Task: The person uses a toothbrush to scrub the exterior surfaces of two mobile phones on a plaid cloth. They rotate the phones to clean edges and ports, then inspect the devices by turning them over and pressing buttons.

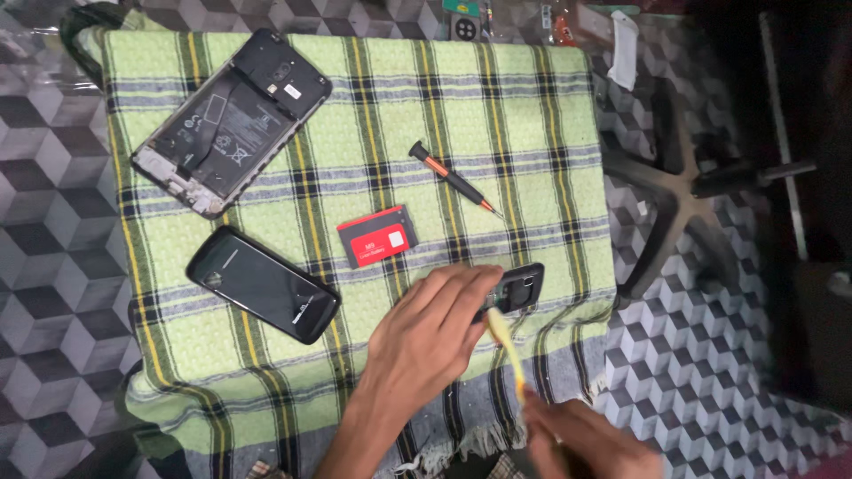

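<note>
My left hand (pixel 430 333) rests on a small black phone (pixel 522 286) lying on the green plaid cloth (pixel 373 115), its fingers pressing the phone's left part. My right hand (pixel 590 439), at the bottom edge, grips a thin yellow tool (pixel 506 346) whose tip reaches the phone's lower left corner. A red and black battery (pixel 379 236) lies just up and left of my left hand. A black screwdriver with an orange collar (pixel 451 177) lies above it.
An opened smartphone with its back removed (pixel 232 120) lies at the cloth's top left. A black back cover (pixel 263 284) lies below it. A black chair base (pixel 683 191) stands on the patterned floor to the right. Small packets (pixel 506 22) sit beyond the cloth.
</note>
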